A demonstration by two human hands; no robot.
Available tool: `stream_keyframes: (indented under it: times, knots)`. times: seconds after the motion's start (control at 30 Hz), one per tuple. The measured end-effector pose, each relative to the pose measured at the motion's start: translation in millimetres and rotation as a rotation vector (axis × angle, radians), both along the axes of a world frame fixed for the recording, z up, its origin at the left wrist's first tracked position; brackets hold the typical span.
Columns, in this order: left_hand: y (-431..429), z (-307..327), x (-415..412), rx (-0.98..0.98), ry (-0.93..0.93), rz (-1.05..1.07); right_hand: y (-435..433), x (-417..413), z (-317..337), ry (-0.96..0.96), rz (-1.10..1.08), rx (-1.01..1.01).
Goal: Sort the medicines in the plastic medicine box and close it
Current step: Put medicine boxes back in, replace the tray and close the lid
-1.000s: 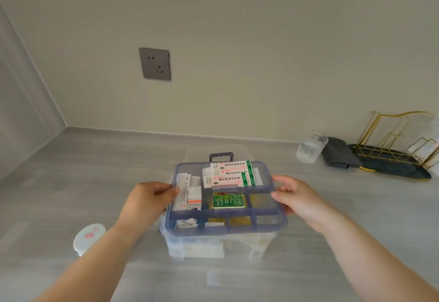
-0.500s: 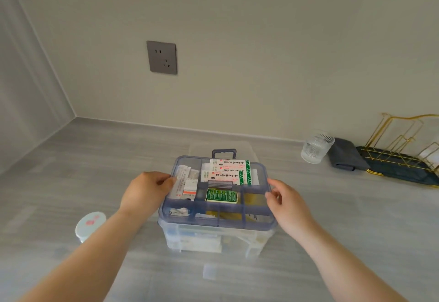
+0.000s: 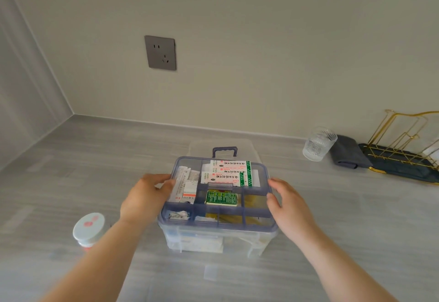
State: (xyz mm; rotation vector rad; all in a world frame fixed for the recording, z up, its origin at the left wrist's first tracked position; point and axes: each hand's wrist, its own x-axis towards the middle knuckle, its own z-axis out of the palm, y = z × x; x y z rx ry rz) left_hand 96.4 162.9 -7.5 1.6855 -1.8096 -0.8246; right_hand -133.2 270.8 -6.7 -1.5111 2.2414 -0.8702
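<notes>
Grey wood-grain worktop [image 3: 71, 159], corner of a pale wall. The plastic medicine box [image 3: 213, 240] stands at centre, clear base on the worktop; a blue-tinted divider tray [image 3: 259, 224] sits on top of it, handle [image 3: 224, 151] at the far edge.

Left hand [image 3: 145, 198]: grip closed on the tray's left rim, fingers curled over the edge. Right hand [image 3: 288, 203]: grip closed on the right rim, thumb on top. Whether the tray is fully seated on the base, cannot tell.

Tray contents: white-and-green cartons [image 3: 229, 173] in the far compartment, a green packet [image 3: 221, 198] at middle, a white-and-orange box [image 3: 188, 191] on the left, yellow items in the near cells, too blurred to name.

A white-capped bottle [image 3: 88, 227] stands left of the box, apart from it. Far right: a ribbed glass [image 3: 319, 144], a folded grey cloth [image 3: 346, 152], a gold wire rack [image 3: 408, 140] on a dark tray. Grey wall socket [image 3: 160, 53] above.
</notes>
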Motion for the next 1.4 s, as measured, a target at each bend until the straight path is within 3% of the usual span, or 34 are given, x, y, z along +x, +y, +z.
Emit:
stream_keyframes:
  times: [0.07,0.3,0.47,0.63,0.7,0.9,1.1,1.23,1.4]
  knots:
    - [1.6,-3.4,-1.4,0.068,0.130,-0.009,0.3,1.6,-1.6,-0.046,-0.016,-0.017]
    - [-6.4,-4.0,-4.1,0.183,0.269,-0.066,3.9,4.1,-6.1,-0.073,-0.043,-0.020]
    - [-3.1,-3.7,-11.5,0.159,0.100,-0.128,3.5,5.5,-5.5,-0.032,-0.059,-0.010]
    - [-5.9,1.1,-12.9,-0.130,-0.321,-0.191,2.0,8.2,-8.0,-0.023,-0.079,-0.002]
    - [-9.1,6.2,-21.6,-0.236,-0.360,-0.291,1.1,7.1,-8.2,-0.006,-0.082,-0.005]
    - [-18.1,-4.0,-37.4,-0.222,-0.554,-0.523,2.3,5.7,-7.5,0.026,-0.052,0.019]
    - [-13.8,-1.3,-36.6,-0.214,-0.623,-0.551,-11.5,-16.6,18.5,0.168,0.052,0.139]
    - [-13.7,1.0,-36.0,-0.207,-0.617,-0.537,-72.5,-40.7,40.2,0.082,0.083,0.092]
    - [-14.2,0.2,-36.6,-0.191,-0.616,-0.533,-173.3,-54.3,13.8,0.288,0.352,0.392]
